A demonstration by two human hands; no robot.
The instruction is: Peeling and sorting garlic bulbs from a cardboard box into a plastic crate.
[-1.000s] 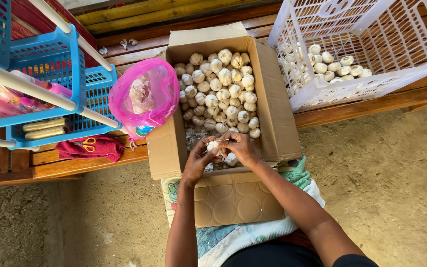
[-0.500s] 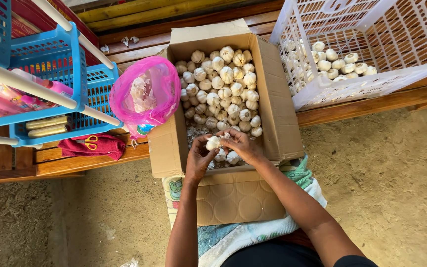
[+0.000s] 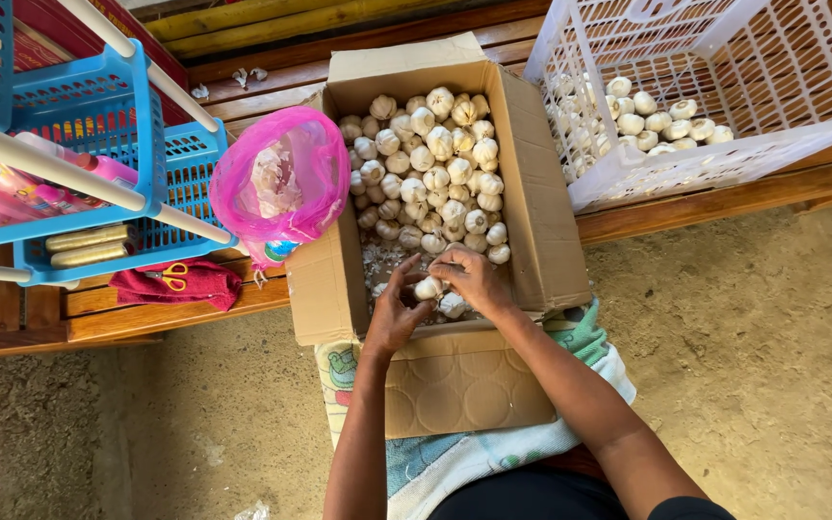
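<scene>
Gripping one garlic bulb [image 3: 428, 287] together, left hand [image 3: 395, 313] and right hand [image 3: 474, 279] crowd the cardboard box [image 3: 532, 193] near edge.

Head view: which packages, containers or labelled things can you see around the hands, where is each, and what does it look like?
Cardboard box: centre, open, brown, holding white garlic bulbs.
Pink plastic bag: left of the box, open, translucent.
White crate: upper right, latticed, few bulbs inside.
Blue baskets: left, slotted, holding pink tubes.
Left hand and right hand: both on one bulb.
</scene>
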